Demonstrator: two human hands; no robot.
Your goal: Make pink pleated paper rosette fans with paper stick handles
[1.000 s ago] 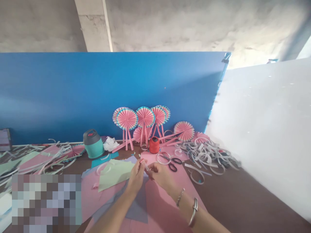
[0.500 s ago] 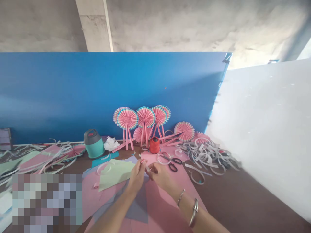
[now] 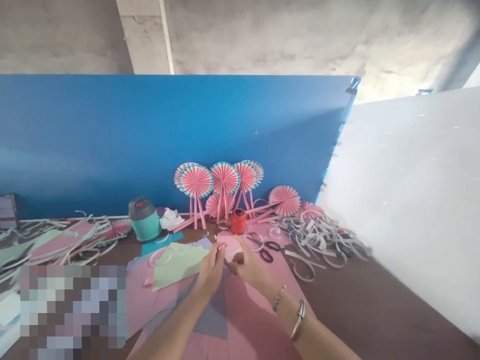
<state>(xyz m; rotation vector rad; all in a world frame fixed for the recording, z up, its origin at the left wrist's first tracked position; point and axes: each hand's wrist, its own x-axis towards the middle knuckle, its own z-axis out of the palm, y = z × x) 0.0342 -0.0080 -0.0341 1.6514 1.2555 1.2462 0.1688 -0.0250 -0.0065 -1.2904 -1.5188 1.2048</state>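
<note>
Right hand (image 3: 250, 266) had just raised its forefinger, grip impossible to tell | left hand (image 3: 210, 270) pinched a small pink piece (image 3: 221, 246), seven o'clock from red spool (image 3: 238, 221) | left apparently steadied it alone

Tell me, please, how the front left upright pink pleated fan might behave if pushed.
The fan would probably tip easily, its wide round top standing over thin pink sticks. Its fine, paper-like pleats could crease if pressed.
</note>
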